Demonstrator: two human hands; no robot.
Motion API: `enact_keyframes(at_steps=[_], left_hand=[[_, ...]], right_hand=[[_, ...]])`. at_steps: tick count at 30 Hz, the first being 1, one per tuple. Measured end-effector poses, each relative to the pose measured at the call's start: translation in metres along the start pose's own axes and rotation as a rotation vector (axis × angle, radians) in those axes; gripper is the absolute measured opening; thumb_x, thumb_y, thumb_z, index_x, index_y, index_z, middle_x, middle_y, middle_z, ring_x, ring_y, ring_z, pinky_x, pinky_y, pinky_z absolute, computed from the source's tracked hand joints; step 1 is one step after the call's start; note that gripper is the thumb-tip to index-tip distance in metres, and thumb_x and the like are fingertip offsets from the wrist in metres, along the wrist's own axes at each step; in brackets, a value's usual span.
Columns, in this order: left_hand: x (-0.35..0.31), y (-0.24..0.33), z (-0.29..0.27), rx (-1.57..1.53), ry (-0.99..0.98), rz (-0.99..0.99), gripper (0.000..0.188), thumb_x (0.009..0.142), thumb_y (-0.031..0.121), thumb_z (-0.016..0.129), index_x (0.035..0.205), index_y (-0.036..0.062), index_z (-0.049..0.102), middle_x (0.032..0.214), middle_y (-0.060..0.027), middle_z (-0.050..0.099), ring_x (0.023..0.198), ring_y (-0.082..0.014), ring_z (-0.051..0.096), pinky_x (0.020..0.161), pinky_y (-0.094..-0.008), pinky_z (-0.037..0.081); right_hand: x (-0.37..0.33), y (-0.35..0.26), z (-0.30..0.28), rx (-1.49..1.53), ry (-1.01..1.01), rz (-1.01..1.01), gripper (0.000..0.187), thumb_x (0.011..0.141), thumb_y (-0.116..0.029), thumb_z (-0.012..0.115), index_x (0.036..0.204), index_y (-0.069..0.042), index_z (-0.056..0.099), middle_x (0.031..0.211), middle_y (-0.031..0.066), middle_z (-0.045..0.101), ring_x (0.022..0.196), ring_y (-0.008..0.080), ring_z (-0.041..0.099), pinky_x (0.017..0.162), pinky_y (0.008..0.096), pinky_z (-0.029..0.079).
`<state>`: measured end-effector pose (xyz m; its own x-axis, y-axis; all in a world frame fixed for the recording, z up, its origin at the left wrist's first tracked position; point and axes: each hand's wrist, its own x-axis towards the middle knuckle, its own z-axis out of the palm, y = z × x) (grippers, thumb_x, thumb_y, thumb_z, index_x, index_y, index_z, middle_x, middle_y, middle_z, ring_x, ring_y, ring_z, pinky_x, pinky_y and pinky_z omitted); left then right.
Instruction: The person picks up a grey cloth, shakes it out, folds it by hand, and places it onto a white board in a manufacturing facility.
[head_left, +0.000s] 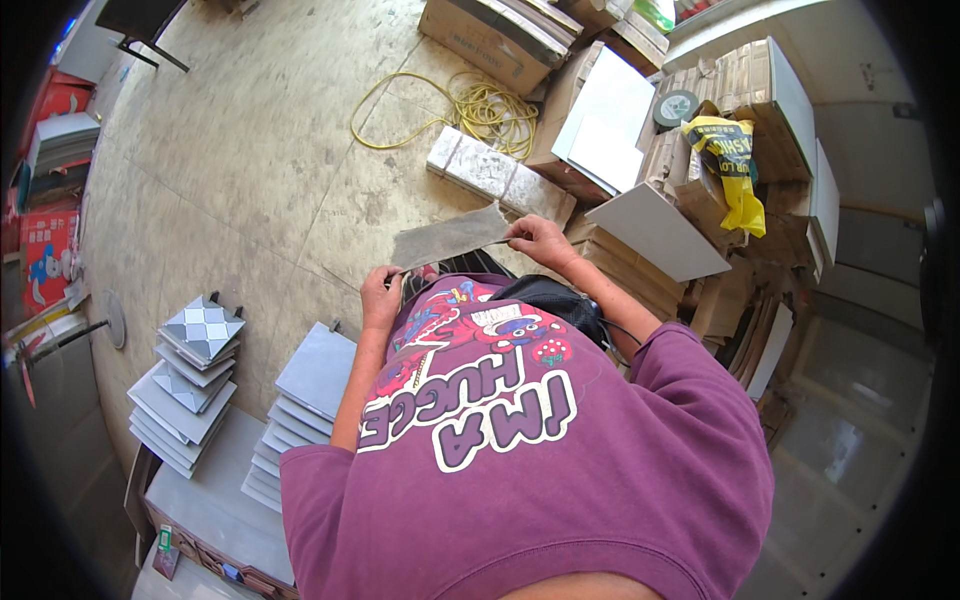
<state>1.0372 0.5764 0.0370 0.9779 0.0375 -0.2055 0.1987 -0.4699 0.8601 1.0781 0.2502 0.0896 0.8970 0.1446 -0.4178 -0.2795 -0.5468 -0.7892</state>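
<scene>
A grey rag [448,238], roughly rectangular with a ragged right end, stretches between my two hands in front of my waist. My left hand [380,298] pinches its lower left corner. Higher up, my right hand [538,242] grips the lower right edge between thumb and fingers. Under the rag, part of my striped trousers shows, and a black bag [550,305] rests against my right side.
Stacked tiles [315,370] and patterned tiles [203,328] stand at the left on a pale surface. A wrapped white block [500,175] and a coiled yellow hose [490,112] lie ahead on the floor. Cartons with a white panel [605,115] and a yellow bag [735,170] crowd the right.
</scene>
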Motion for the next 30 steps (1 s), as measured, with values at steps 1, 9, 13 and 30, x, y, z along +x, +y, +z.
enact_keyframes(at_steps=[1,9,13,30], left_hand=[[0.007,0.0,-0.002,-0.007,-0.003,-0.008,0.009,0.076,0.003,0.061,0.084,0.0014,0.064,0.078,-0.0092,0.064,0.069,-0.0154,0.06,0.064,-0.0268,0.047],[0.086,0.001,-0.018,0.0,-0.08,-0.027,0.009,0.076,0.004,0.062,0.085,0.0015,0.064,0.079,-0.0097,0.063,0.068,-0.016,0.06,0.064,-0.0276,0.047],[0.135,0.005,-0.034,0.057,-0.115,-0.014,0.009,0.075,0.003,0.06,0.083,0.0015,0.063,0.077,-0.0122,0.062,0.068,-0.0215,0.061,0.064,-0.0304,0.048],[0.309,0.053,-0.054,0.089,-0.2,0.03,0.008,0.075,0.004,0.061,0.082,0.0015,0.063,0.077,-0.0121,0.062,0.069,-0.0205,0.061,0.065,-0.0294,0.047]], right_hand=[[0.006,-0.004,0.0,-0.012,0.005,0.01,0.012,0.072,-0.012,0.067,0.083,-0.005,0.066,0.075,0.0076,0.061,0.071,0.0159,0.06,0.066,0.0287,0.049],[0.091,-0.029,0.002,-0.012,-0.026,-0.027,0.013,0.072,-0.009,0.067,0.083,-0.004,0.065,0.075,0.0075,0.061,0.07,0.0157,0.06,0.064,0.0281,0.048],[0.14,-0.058,-0.006,0.029,0.002,-0.045,0.012,0.072,-0.009,0.066,0.082,-0.003,0.065,0.074,0.0106,0.064,0.069,0.0189,0.062,0.065,0.0297,0.049],[0.25,-0.081,-0.048,0.134,0.175,0.027,0.013,0.073,-0.009,0.066,0.085,-0.004,0.065,0.077,0.0062,0.061,0.071,0.0146,0.059,0.067,0.0275,0.048]])
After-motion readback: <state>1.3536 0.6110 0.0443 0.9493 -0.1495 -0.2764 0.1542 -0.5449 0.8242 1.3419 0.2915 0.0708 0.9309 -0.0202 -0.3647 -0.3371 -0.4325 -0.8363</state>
